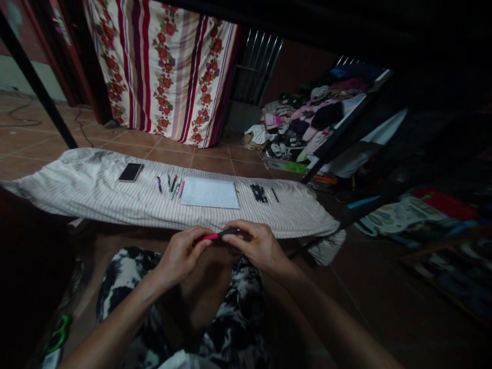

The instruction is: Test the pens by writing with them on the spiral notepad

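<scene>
Cloth (103,192), thinly striped, stretched before us above a tiled floor (134,137). From the pink-and-black pen (220,234) we held near its front edge, a spiral notebook (209,192) lay at twelve o'clock, a smartphone (131,172) at ten, dark pens (259,193) at one. Farther off, a floral curtain (142,66) hung at eleven, heaped clothes (300,125) at one. Our left hand (181,257) pinched the pen's pink end; our right hand (263,247) gripped the black.

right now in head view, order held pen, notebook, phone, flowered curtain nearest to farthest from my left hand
1. Held pen: in left hand
2. Notebook: ahead, on striped cloth
3. Phone: left of notebook
4. Flowered curtain: beyond the cloth
</scene>
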`<action>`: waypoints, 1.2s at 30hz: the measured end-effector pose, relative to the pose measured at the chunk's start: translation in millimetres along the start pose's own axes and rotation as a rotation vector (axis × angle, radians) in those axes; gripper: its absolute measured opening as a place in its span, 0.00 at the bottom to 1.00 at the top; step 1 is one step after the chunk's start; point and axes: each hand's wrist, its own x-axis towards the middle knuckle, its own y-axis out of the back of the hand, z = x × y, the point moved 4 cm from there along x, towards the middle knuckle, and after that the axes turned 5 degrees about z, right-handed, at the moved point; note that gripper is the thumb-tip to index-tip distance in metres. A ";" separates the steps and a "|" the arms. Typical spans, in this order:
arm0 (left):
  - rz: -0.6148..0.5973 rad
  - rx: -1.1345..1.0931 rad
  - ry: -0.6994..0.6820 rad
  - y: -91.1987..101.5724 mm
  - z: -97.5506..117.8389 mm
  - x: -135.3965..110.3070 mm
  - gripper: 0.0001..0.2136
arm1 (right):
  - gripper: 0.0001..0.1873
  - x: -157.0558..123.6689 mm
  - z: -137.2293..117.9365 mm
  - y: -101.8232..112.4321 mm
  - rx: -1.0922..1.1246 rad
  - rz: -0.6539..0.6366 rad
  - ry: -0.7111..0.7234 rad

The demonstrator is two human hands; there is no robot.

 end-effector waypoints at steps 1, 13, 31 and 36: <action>0.005 0.015 -0.015 2.3 2.9 -4.3 0.09 | 0.07 -2.9 -5.0 0.4 -0.048 0.005 0.044; 0.032 0.153 -0.210 13.2 31.8 -35.8 0.09 | 0.17 -16.9 -32.9 -2.0 -0.287 -0.135 0.056; 0.149 0.137 -0.278 -0.4 20.8 -61.3 0.16 | 0.30 -17.3 -11.3 -20.3 0.020 -0.499 -0.412; 0.097 0.110 -0.311 -3.0 24.0 -63.4 0.18 | 0.31 -18.1 -8.1 -22.0 0.063 -0.580 -0.412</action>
